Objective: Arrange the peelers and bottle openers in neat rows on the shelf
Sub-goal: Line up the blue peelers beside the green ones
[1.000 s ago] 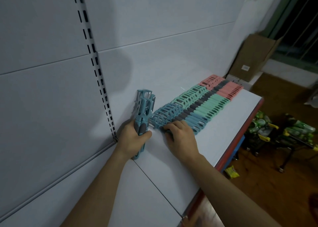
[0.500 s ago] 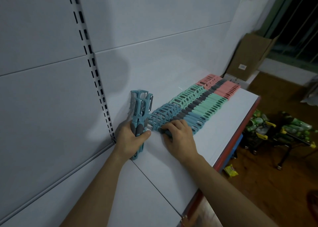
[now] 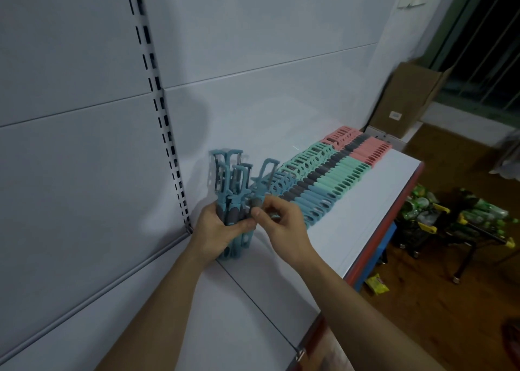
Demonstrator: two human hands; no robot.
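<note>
Peelers, blue, in an upright bundle [image 3: 229,179], heads up, clamped in the left grip [image 3: 218,232] close to the back panel [image 3: 253,95]. Lower ends down at the shelf [image 3: 365,213]; touching it or not, cannot tell. Right grip [image 3: 284,224] just beside the left, thumb and forefinger pinched on the grey handle of a single blue peeler [image 3: 263,178], tilted, head leaning right, just beside the bundle.

Behind the right grip, a long row [image 3: 332,173] lying flat on the shelf, packed side by side along the back panel: blue pieces nearest, mint green in the middle, pink farthest, with a dark grey band down the middle of all three.

Slotted upright [image 3: 166,134] on the back panel, left of the bundle. Red front edge [image 3: 394,224] along the shelf. Cardboard box [image 3: 408,97] beyond the far end. Low trolley [image 3: 422,218] with green packs on the brown floor, and a yellow packet [image 3: 377,285] near the shelf's foot.
</note>
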